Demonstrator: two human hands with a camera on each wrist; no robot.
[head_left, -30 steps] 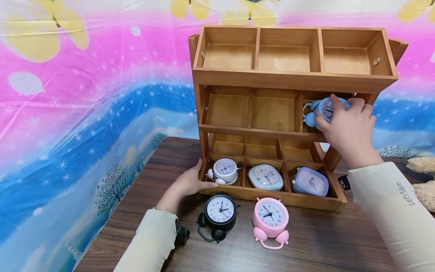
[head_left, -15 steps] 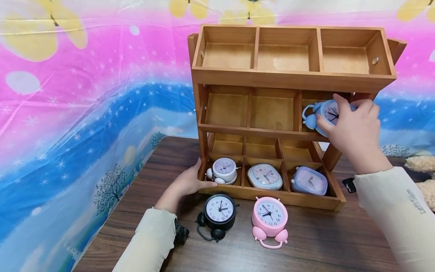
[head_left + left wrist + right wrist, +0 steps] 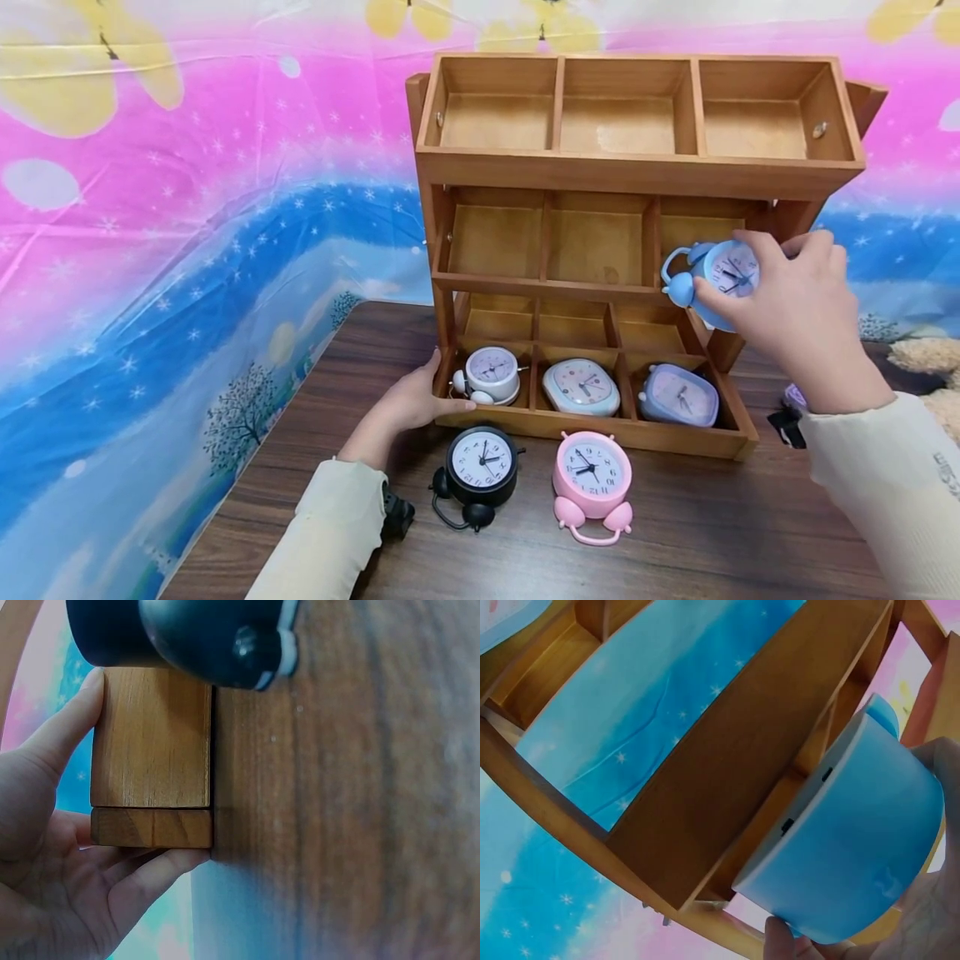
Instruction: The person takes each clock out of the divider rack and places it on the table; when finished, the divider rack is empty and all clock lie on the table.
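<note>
My right hand (image 3: 806, 321) grips a light blue twin-bell alarm clock (image 3: 731, 275) by its round body. It is held in front of the middle tier's right compartment, bells pointing left. In the right wrist view the blue clock (image 3: 855, 832) shows its side, with fingers around it. At the lower left corner of the wooden shelf rack (image 3: 637, 172), my left hand (image 3: 401, 407) holds on, thumb over the front edge. The left wrist view shows that hand (image 3: 71, 877) around the corner's wooden end (image 3: 154, 742).
In the bottom tier sit a white clock (image 3: 491, 371), a pale rounded clock (image 3: 581, 386) and a lavender clock (image 3: 680, 396). A black twin-bell clock (image 3: 482, 467) and a pink one (image 3: 592, 475) lie before the rack on the wooden table (image 3: 675, 533). Plush fur (image 3: 926, 354) shows at right.
My right hand has drawn the blue clock out of the middle tier's right compartment, toward me and slightly down. My left hand stays at the rack's corner.
</note>
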